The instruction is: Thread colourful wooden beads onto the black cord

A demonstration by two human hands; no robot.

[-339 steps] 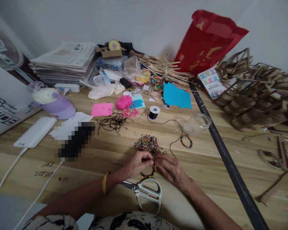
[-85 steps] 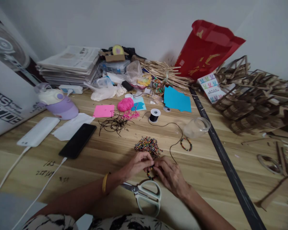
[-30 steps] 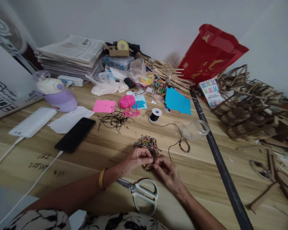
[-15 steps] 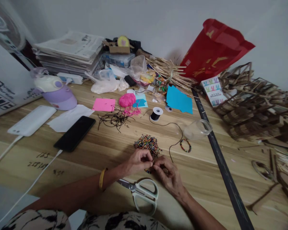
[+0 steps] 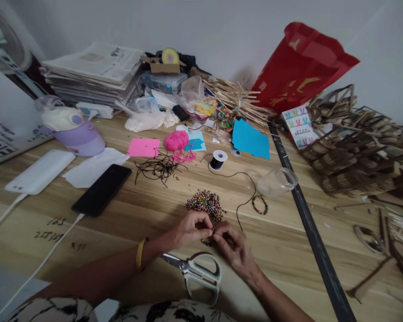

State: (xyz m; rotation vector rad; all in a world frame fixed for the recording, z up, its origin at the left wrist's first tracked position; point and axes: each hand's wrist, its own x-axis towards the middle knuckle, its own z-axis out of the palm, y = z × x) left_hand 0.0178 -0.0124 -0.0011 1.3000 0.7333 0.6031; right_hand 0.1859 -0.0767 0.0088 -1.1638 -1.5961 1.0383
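Observation:
My left hand [image 5: 194, 229] and my right hand [image 5: 233, 243] meet fingertip to fingertip, both closed in a pinch on a thin dark cord, of which little shows. Below the fingers hangs or lies a short string of coloured beads [image 5: 206, 243], partly hidden by the hands. Just beyond them is a heap of small multicoloured beads [image 5: 205, 203]. White-handled scissors [image 5: 201, 273] lie on the table under my wrists. A finished-looking beaded bracelet [image 5: 259, 205] rests to the right. A spool of black cord [image 5: 218, 160] stands farther back, its loose end trailing toward the bracelet.
A clear jar [image 5: 277, 182] lies on its side by a dark strip [image 5: 309, 223]. Left are a black phone [image 5: 101, 189], a white power bank [image 5: 40, 171] and a purple bottle [image 5: 75, 134]. Black cord pieces [image 5: 159, 168] and pink yarn [image 5: 177, 141] lie behind the beads.
The view has shifted slightly. My hands stay together at nearly the same spot, with the fingertips still pinching the cord. Nothing else on the table has moved.

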